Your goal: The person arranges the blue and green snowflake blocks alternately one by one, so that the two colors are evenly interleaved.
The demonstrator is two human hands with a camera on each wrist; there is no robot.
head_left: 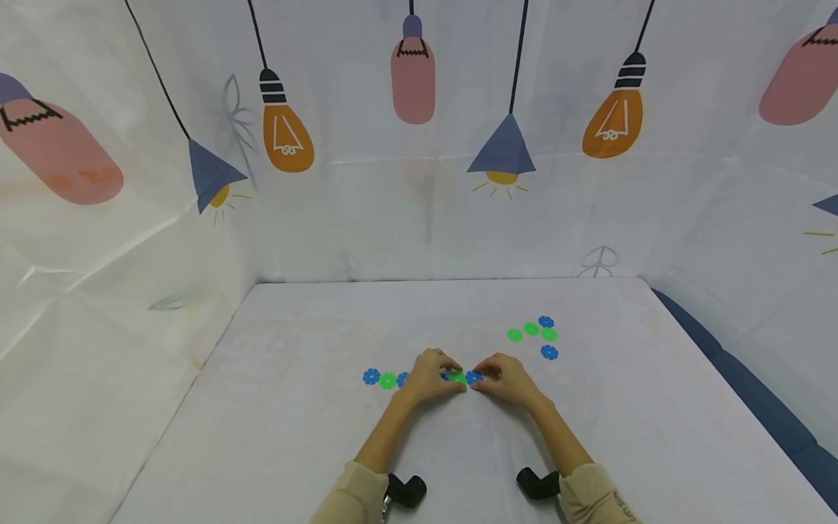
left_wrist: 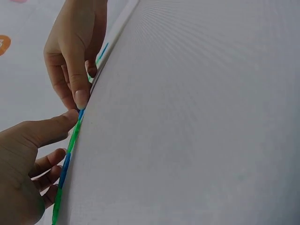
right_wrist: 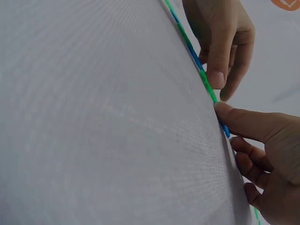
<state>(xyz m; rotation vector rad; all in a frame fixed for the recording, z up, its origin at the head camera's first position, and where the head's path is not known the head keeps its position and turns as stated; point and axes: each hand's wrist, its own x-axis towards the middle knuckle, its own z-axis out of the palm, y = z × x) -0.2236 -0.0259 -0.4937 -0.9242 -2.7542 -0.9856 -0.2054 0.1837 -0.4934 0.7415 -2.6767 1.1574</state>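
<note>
Your left hand (head_left: 428,375) and right hand (head_left: 500,377) meet over the chain of discs (head_left: 458,377) on the table (head_left: 294,437), each grip pinching it; its long axis runs left-right, tail trailing left of your left hand; loose discs (head_left: 533,331) lie beyond, right of the chain.

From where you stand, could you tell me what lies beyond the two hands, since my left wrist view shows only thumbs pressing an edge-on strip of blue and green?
Observer: On the head view that strip is a flat row of flower discs on the table, alternating blue and green.
Operator: Thank you. Where do the hands meet it?
Observer: The left hand and right hand pinch its right end, at a green disc.
Operator: Are any discs loose?
Observer: Yes, a cluster of loose discs, blue and green, lies further back to the right, apart from both hands.
</note>
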